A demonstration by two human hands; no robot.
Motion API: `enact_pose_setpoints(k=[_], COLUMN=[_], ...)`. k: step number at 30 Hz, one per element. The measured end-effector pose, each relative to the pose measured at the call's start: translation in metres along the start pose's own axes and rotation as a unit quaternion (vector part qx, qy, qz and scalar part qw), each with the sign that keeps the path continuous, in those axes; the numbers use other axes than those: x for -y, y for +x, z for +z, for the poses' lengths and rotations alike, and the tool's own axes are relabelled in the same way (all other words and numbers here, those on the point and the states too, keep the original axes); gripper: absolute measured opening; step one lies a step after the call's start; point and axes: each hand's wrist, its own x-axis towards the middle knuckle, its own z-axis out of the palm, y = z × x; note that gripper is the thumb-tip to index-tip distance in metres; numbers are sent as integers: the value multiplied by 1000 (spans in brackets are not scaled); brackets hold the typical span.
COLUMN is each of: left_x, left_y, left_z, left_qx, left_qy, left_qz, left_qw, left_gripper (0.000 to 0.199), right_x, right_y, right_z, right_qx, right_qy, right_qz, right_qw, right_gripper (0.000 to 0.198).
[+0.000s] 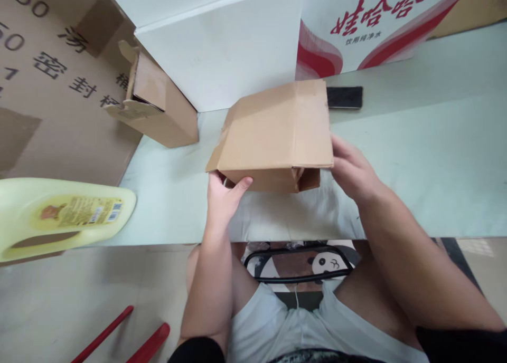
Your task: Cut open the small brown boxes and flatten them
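Observation:
A brown cardboard box (269, 131) is between my two hands above the table, with flaps standing out at its left and right ends. My left hand (226, 194) grips its near left corner, the thumb lying along the front side and the other fingers out of sight at the left end. At the right end my right hand (350, 168) is against the edge of the flap, its fingertips partly hidden behind the cardboard. Part of the right end is open below the flap. What is inside cannot be seen.
A smaller cardboard box (170, 107) with raised flaps stands left, beside a large printed carton (59, 88). White boxes (222, 51) and a red-and-white carton (364, 30) line the back. A black phone (345, 97) lies behind the box. A yellow jug (67, 215) is at the left edge.

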Motion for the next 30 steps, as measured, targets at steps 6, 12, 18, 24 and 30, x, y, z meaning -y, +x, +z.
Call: enact_pose_setpoints(k=[6,12,18,24,30], left_x=[-1,-13,-17,-15,-16], left_y=[0,-4,-4,-3,-5], left_z=[-2,-10,-13,-15,-12], left_qx=[-60,-107,-114,-119,-107], left_qy=[52,44,51,62,13], left_qz=[36,58,82,101,112], left_qw=[996,992,989,986,988], left_gripper=[86,62,59,59,62], right_x=[2,2,-1,-7,-6], right_y=[-2,-2,-3,1,4], right_z=[16,14,12,15,17], right_qx=[-32,-87,-93,-151,-183], right_qy=[-64,-19,-26,81,199], right_qz=[44,91,80,64,147], right_qw=[996,992,992,983,951], right_gripper=[56,50,57,53,36])
